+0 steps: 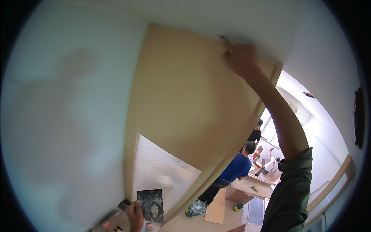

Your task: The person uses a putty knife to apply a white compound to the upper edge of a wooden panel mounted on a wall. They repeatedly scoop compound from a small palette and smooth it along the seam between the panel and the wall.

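Observation:
My right hand is raised to the seam between the tan panel and the white ceiling. Its fingers are curled, with one reaching forward; a small dark tip shows at the seam, too small to name. Low in the view, my left hand grips the edge of a black square plate, smeared with whitish paste. Behind that plate, a translucent ribbed sheet covers the lower part of the panel.
A pale wall stands to my left, with boxes at its foot. Below right are a paste-smeared bucket, a board, a small tin and a workbench. A person in blue and others stand nearby.

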{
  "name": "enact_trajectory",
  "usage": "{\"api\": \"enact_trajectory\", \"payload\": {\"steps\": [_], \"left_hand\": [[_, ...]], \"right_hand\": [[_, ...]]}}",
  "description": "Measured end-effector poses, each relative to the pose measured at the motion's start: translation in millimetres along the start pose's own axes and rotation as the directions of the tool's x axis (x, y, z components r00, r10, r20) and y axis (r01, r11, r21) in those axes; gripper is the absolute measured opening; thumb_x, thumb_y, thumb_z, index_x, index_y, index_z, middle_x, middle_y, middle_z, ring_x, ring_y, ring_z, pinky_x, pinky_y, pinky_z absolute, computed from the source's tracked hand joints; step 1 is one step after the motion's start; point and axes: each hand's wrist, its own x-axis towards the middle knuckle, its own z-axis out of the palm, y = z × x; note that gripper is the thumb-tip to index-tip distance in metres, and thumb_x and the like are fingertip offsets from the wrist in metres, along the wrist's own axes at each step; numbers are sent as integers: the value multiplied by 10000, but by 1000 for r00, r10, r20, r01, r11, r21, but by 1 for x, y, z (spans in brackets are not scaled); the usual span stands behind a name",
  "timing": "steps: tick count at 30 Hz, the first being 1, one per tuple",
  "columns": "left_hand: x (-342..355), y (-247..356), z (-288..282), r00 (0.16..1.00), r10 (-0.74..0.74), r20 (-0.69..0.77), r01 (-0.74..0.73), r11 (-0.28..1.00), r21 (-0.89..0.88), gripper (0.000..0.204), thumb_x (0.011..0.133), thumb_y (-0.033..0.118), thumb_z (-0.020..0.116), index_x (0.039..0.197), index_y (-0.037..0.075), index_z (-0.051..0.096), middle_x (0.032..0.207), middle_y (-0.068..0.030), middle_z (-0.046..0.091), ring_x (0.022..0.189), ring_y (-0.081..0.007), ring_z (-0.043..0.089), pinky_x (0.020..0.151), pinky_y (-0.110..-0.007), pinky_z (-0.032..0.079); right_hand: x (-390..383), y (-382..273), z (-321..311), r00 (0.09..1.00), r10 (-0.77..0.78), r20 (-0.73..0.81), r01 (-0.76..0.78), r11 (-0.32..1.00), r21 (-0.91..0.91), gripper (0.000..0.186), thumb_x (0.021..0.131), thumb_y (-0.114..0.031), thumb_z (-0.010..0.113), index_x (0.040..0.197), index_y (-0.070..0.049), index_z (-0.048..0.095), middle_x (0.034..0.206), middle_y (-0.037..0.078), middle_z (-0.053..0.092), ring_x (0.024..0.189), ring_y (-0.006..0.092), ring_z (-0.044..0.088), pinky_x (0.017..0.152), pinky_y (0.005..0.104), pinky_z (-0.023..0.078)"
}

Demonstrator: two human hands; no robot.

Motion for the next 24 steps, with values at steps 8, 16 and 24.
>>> {"api": "enact_trajectory", "payload": {"steps": [8, 16, 24], "left_hand": [[14, 6, -8, 990, -7, 143, 23, 994, -109, 372, 977, 159, 503, 645, 23, 407, 593, 58, 324, 574, -51, 280, 486, -288, 223], [18, 11, -12, 988, 40, 149, -31, 998, -58, 373, 977, 152, 501, 645, 23, 391, 593, 55, 321, 574, -48, 277, 483, -289, 223], [5, 37, -5, 989, -60, 136, 69, 996, -59, 363, 992, 223, 480, 690, 26, 438, 593, 24, 327, 558, -94, 308, 485, -312, 257]], "right_hand": [[-51, 23, -51, 998, 56, -2, -56, 991, -121, 435, 864, -244, 494, 1285, -165, 568, 702, 86, 654, 668, 243, 661, 670, 396, 533], [-76, 40, -46, 971, 181, 160, -152, 972, -178, 308, 839, -245, 527, 1075, -93, 653, 705, 87, 665, 697, 242, 683, 644, 399, 556], [-55, 57, -1, 983, -5, -183, -25, 986, -164, 345, 844, -266, 532, 1135, -116, 638, 645, 79, 644, 578, 240, 652, 568, 376, 518]]}}
